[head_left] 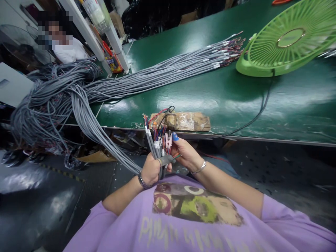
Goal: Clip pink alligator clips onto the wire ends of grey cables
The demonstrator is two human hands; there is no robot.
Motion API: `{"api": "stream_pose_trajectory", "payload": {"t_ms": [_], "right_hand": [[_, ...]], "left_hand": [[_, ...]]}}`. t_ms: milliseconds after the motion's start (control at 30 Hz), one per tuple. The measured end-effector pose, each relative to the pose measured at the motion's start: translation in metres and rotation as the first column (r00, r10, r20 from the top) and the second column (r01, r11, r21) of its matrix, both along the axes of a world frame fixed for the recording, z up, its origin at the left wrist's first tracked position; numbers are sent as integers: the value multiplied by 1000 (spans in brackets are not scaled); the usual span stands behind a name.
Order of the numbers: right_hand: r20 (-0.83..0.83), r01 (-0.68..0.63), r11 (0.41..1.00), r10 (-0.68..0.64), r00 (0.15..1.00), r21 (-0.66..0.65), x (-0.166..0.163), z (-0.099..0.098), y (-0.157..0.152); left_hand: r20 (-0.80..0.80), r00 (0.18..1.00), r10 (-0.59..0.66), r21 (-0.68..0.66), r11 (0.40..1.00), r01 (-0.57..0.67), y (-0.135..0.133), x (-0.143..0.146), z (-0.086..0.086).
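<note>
My left hand is closed round a bundle of grey cables in front of my body. Its thumb has a grey cover and presses across the bundle. The cable ends point up, with white bands and stripped, multicoloured wires above them. My right hand, a blue cover on its thumb, is closed at the right side of these wires. A small pink forked piece shows beside that thumb; I cannot make out what it is. The right fingertips are partly hidden behind the wires.
On the green table, a worn wooden block with red and black leads sits at the near edge. Long grey cables lie behind it, joining a large heap at left. A green fan stands right. Another person is far left.
</note>
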State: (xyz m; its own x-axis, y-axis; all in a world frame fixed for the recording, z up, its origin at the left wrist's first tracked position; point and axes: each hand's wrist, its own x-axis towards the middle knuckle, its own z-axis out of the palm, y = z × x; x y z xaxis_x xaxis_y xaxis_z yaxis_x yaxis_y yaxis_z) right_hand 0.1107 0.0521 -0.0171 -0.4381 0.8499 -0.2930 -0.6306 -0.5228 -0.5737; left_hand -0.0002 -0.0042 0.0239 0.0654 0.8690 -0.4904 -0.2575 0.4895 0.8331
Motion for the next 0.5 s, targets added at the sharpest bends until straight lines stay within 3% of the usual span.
{"api": "stream_pose_trajectory", "payload": {"t_ms": [233, 500], "right_hand": [[-45, -100, 993, 97, 994, -59, 3, -5, -1], [-31, -203, 979, 204, 979, 32, 12, 0, 2]], "left_hand": [[1, 1000, 22, 24, 999, -22, -5, 0, 5], [-58, 998, -5, 73, 997, 9, -13, -5, 0]]}}
